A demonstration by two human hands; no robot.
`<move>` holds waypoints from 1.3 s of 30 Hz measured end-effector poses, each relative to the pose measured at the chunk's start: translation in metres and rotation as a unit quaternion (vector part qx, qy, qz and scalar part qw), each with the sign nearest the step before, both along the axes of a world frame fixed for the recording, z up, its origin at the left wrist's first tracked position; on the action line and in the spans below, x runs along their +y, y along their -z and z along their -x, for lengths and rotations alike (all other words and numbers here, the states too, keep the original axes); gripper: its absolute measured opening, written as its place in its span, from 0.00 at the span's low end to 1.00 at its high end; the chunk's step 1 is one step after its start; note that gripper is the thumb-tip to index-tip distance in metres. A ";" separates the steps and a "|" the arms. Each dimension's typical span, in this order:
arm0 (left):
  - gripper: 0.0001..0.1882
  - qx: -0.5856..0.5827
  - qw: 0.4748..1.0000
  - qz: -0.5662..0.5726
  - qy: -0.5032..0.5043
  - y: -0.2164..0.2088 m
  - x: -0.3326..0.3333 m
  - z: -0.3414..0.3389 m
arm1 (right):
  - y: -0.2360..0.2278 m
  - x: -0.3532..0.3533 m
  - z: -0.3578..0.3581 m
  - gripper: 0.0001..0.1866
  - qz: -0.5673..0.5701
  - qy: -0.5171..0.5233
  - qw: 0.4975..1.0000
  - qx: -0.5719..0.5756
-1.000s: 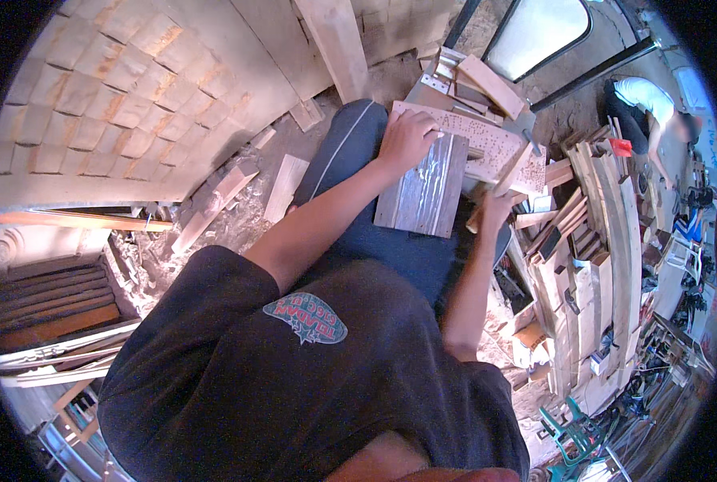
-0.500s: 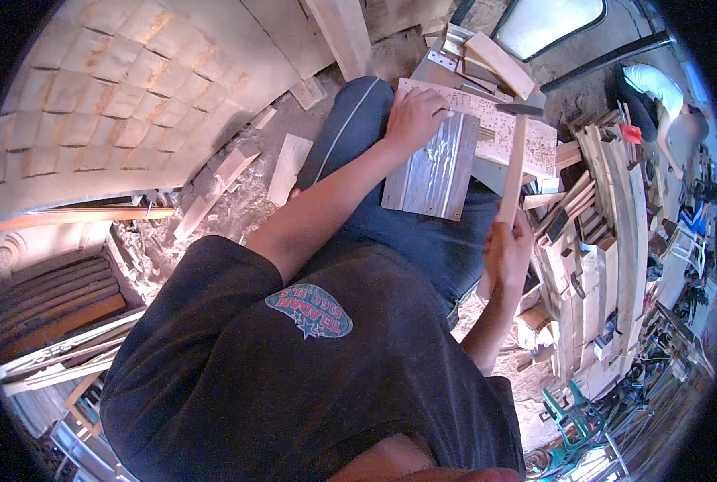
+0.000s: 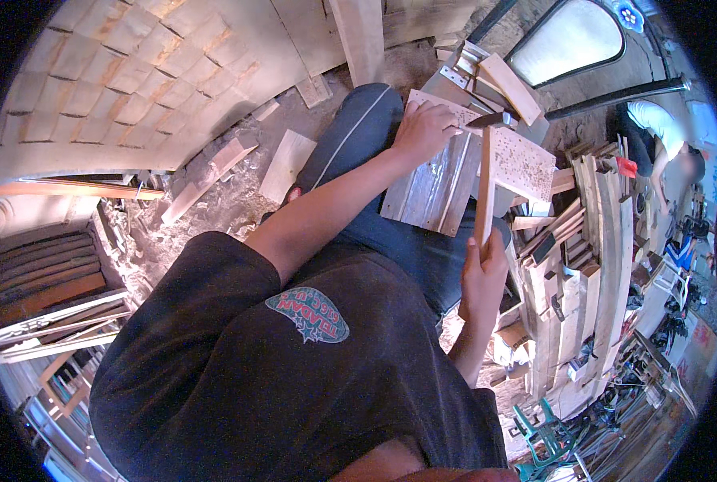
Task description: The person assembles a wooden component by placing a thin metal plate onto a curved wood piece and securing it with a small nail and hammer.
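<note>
My right hand (image 3: pixel 484 277) is wrapped round the lower part of a hammer's (image 3: pixel 487 193) pale wooden handle. The dark hammer head (image 3: pixel 489 120) is up beside the fingertips of my left hand (image 3: pixel 427 132). Those fingers are curled and pressed together at the upper edge of a grey, shiny rectangular panel (image 3: pixel 427 186); anything tiny between them is too small to make out. Behind the panel, a pale wooden board (image 3: pixel 525 165) covered in small holes or specks extends to the right. Both lie across my bent legs (image 3: pixel 358 132).
Wood offcuts (image 3: pixel 507 88) are heaped beyond the board. Stacked planks (image 3: pixel 607 193) stand at the right, with a bent-over person (image 3: pixel 655 128) farther off. Loose blocks (image 3: pixel 286 165) and shavings litter the floor at left, near a large tile-patterned panel (image 3: pixel 134 88).
The hammer and my right hand have moved left, bringing the hammer head close to my left fingertips. My left hand keeps its place on the panel. The view has shifted slightly.
</note>
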State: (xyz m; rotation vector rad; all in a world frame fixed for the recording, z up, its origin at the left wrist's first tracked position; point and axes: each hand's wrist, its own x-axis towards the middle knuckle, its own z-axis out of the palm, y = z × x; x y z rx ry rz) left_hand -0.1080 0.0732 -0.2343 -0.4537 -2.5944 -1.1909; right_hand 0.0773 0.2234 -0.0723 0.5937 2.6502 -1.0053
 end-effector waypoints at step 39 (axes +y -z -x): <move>0.07 -0.011 1.000 0.003 0.000 0.004 0.000 -0.001 | 0.030 -0.005 0.002 0.18 -0.043 -0.027 0.989 0.142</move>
